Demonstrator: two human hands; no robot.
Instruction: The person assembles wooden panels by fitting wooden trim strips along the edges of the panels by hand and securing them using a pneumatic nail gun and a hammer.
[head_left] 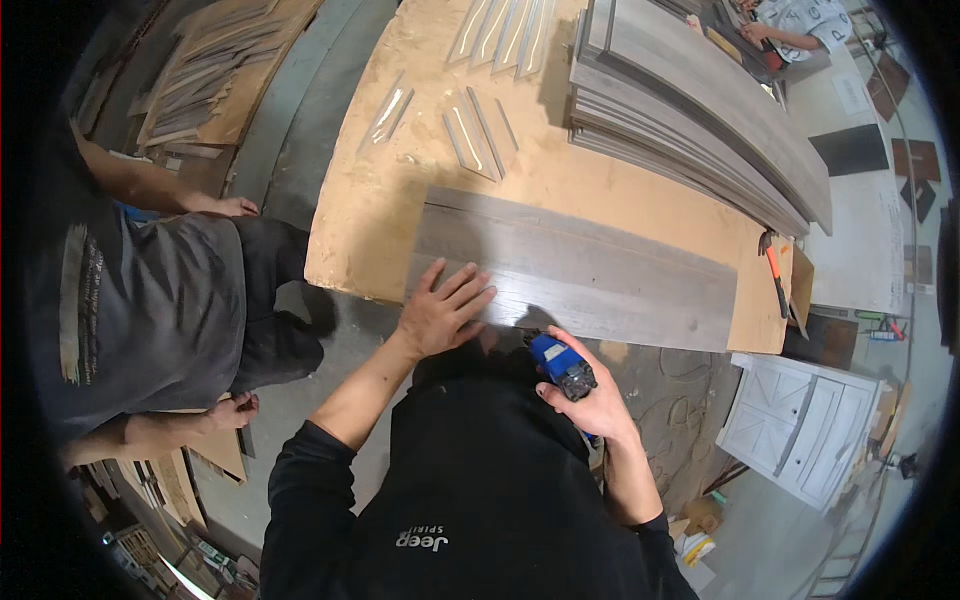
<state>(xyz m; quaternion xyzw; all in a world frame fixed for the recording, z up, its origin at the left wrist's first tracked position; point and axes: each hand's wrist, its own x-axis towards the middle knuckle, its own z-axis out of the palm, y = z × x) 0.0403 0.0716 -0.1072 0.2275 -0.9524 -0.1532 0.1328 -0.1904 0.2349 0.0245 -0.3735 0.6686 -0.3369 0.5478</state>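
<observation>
A long grey wood-grain board (590,270) lies flat along the near edge of the workbench. My left hand (447,308) rests on the left part of it, fingers spread, palm down. In my right hand (590,395) is a blue and black nail gun (562,362), gripped just off the board's near edge; its nose is partly hidden. Beyond the board lie thin grey strips (478,135) with pale beads of glue along them.
A tall stack of grey boards (690,120) fills the far right of the bench (350,220). An orange-handled hammer (773,270) lies at the right end. A co-worker (150,290) stands close on my left. A white cabinet (790,420) stands on the floor to the right.
</observation>
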